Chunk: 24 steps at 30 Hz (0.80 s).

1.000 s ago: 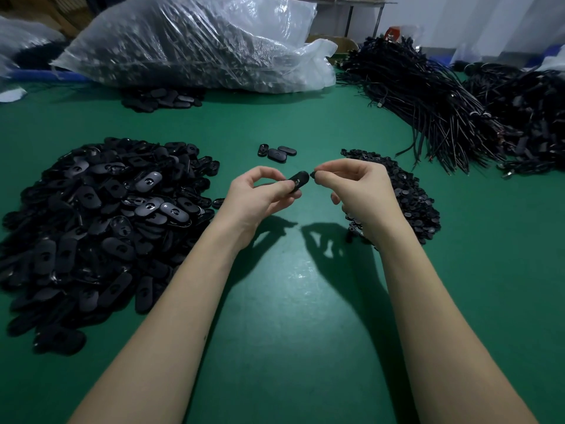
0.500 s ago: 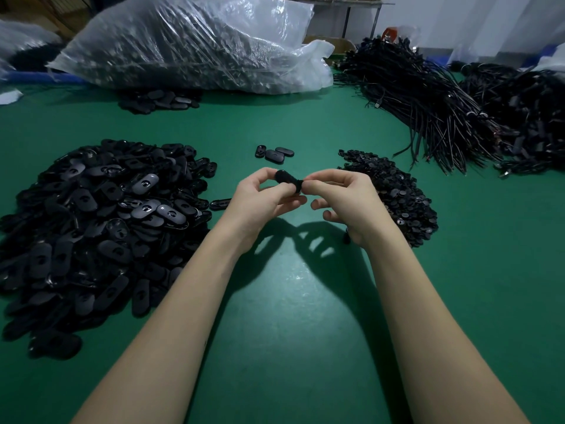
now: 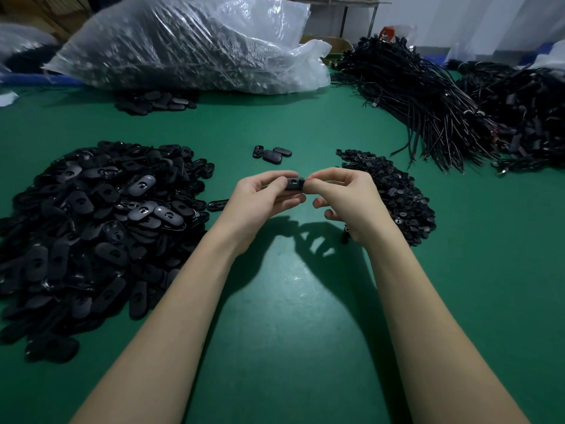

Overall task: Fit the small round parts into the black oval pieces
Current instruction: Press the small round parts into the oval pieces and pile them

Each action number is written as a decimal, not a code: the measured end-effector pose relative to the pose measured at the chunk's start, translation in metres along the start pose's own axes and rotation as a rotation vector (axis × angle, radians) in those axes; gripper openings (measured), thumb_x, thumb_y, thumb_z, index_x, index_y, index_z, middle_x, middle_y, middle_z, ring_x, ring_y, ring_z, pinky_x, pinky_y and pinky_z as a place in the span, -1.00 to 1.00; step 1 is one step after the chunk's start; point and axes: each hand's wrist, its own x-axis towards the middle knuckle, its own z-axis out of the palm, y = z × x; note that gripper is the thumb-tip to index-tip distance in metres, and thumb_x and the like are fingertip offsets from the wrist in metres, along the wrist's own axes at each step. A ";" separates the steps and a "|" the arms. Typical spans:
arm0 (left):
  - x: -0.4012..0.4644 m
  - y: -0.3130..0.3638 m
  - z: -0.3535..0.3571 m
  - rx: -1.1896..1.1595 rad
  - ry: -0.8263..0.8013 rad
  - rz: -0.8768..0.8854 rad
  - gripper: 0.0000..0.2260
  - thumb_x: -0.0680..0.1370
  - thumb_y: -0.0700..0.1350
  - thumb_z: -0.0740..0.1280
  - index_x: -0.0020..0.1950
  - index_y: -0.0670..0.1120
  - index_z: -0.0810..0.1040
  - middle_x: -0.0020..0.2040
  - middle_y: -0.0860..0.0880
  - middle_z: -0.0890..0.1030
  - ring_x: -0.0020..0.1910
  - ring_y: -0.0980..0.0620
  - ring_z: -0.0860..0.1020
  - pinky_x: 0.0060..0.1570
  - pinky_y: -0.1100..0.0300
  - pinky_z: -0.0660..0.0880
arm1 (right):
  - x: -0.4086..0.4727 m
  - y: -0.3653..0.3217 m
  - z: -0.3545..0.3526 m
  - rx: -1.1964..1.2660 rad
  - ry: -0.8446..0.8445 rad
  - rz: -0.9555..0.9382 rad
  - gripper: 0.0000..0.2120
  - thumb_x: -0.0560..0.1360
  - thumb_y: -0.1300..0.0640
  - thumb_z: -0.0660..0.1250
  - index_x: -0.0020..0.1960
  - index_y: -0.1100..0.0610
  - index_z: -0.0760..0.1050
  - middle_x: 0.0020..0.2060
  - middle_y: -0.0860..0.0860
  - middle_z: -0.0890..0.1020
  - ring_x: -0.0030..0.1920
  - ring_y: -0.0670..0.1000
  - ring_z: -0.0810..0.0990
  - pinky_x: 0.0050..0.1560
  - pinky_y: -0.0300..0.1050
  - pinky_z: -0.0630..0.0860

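Observation:
Above the middle of the green table, both hands meet on one black oval piece. My left hand pinches its left end between thumb and fingers. My right hand pinches its right end with thumb and forefinger, the other fingers curled below. A round hole shows on the piece's face; no small round part can be made out at the fingertips. A big heap of black oval pieces lies to the left. A smaller heap of small round parts lies to the right, partly behind my right hand.
Three oval pieces lie apart just beyond my hands. A clear plastic sack of parts sits at the back, with more ovals in front of it. Bundles of black cables fill the back right.
My hands came together: the right thumb and forefinger closed onto the oval piece, which turned from tilted to lying level between both hands.

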 end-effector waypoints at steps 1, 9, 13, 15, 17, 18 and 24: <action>0.000 0.000 0.000 0.010 -0.008 0.002 -0.79 0.69 -0.25 0.20 0.22 -0.23 0.61 0.04 -0.16 0.73 0.03 -0.05 0.71 0.04 0.25 0.61 | 0.000 0.000 0.000 -0.007 0.000 -0.005 -0.94 0.49 0.23 0.46 -0.14 0.10 0.67 -0.31 -0.02 0.70 -0.44 -0.13 0.55 -0.47 -0.31 0.41; 0.001 -0.002 -0.004 0.044 0.001 0.016 -0.84 0.65 -0.26 0.30 0.18 -0.26 0.60 0.04 -0.20 0.71 0.04 -0.07 0.70 0.13 0.21 0.60 | 0.000 0.000 -0.003 -0.171 0.006 -0.107 -0.93 0.48 0.21 0.46 -0.14 0.08 0.70 -0.45 -0.07 0.66 -0.47 -0.12 0.54 -0.47 -0.30 0.39; 0.000 -0.001 -0.004 -0.007 0.008 0.013 -0.85 0.62 -0.24 0.35 0.13 -0.26 0.64 0.04 -0.20 0.72 0.06 -0.09 0.70 0.10 0.24 0.60 | 0.001 0.001 -0.003 -0.179 0.014 -0.128 -0.92 0.47 0.18 0.50 -0.17 0.04 0.71 -0.43 -0.03 0.68 -0.46 -0.10 0.53 -0.48 -0.31 0.38; 0.000 -0.001 -0.004 -0.019 0.007 0.007 -0.85 0.61 -0.23 0.36 0.12 -0.26 0.65 0.04 -0.20 0.72 0.07 -0.09 0.70 0.11 0.24 0.60 | 0.002 0.001 -0.003 -0.177 0.020 -0.134 -0.93 0.47 0.17 0.51 -0.18 0.04 0.72 -0.41 -0.03 0.69 -0.46 -0.11 0.53 -0.47 -0.31 0.38; 0.000 -0.001 -0.003 -0.024 0.008 0.008 -0.85 0.61 -0.23 0.37 0.11 -0.26 0.65 0.03 -0.20 0.72 0.07 -0.10 0.70 0.10 0.24 0.60 | 0.002 0.002 -0.003 -0.187 0.025 -0.135 -0.94 0.46 0.17 0.52 -0.18 0.04 0.72 -0.42 -0.06 0.68 -0.48 -0.13 0.53 -0.47 -0.31 0.39; 0.000 -0.002 -0.003 -0.024 0.008 0.011 -0.85 0.61 -0.23 0.37 0.11 -0.26 0.65 0.03 -0.20 0.72 0.06 -0.10 0.70 0.10 0.24 0.60 | 0.002 0.002 -0.003 -0.190 0.030 -0.135 -0.95 0.46 0.17 0.52 -0.17 0.04 0.72 -0.41 -0.07 0.68 -0.48 -0.14 0.53 -0.47 -0.32 0.39; 0.000 -0.001 -0.003 -0.012 0.001 0.022 -0.87 0.60 -0.24 0.38 0.10 -0.25 0.66 0.01 -0.19 0.73 0.04 -0.09 0.71 0.05 0.28 0.59 | 0.003 0.004 -0.001 -0.131 0.040 -0.112 -0.95 0.45 0.18 0.54 -0.18 0.07 0.71 -0.44 -0.07 0.67 -0.51 -0.12 0.48 -0.47 -0.32 0.38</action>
